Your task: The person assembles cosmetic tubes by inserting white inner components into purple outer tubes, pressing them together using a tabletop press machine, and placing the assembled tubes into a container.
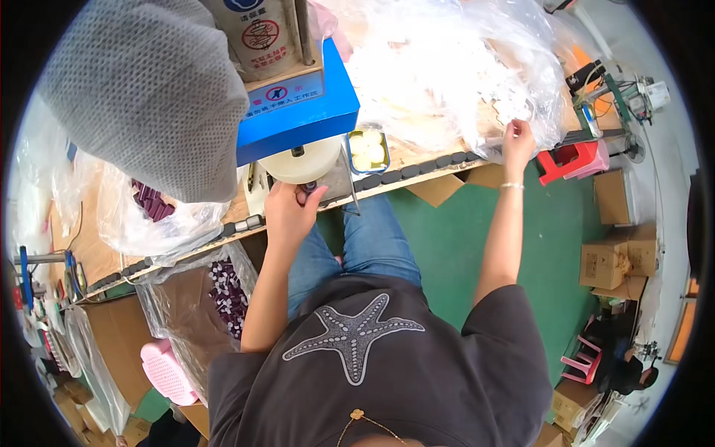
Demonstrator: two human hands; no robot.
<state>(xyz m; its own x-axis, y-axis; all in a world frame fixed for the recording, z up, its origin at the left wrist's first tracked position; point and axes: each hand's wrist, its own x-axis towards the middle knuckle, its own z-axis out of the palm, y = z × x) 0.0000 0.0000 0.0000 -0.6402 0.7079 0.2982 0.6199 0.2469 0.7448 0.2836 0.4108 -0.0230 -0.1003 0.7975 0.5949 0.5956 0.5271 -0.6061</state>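
My left hand (289, 214) is at the press, just under its round cream-coloured disc (302, 162). Its thumb and fingers close on a small dark piece (309, 188), partly hidden by the fingers. Out to the right, my right hand (519, 141) is at the edge of a clear plastic bag (547, 112) with many small white parts (510, 100). Those fingertips are pinched together, and what they hold is too small to tell. Above my left hand, the press has a blue housing (298, 112) with a warning label.
A blue tray (369, 153) with pale round pieces stands right of the press. Dark purple parts (152, 201) lie on a plastic bag to the left. Below the bench edge, a lined box (182, 298) holds purple and white pieces. Grey mesh cloth (149, 97) blocks the upper left.
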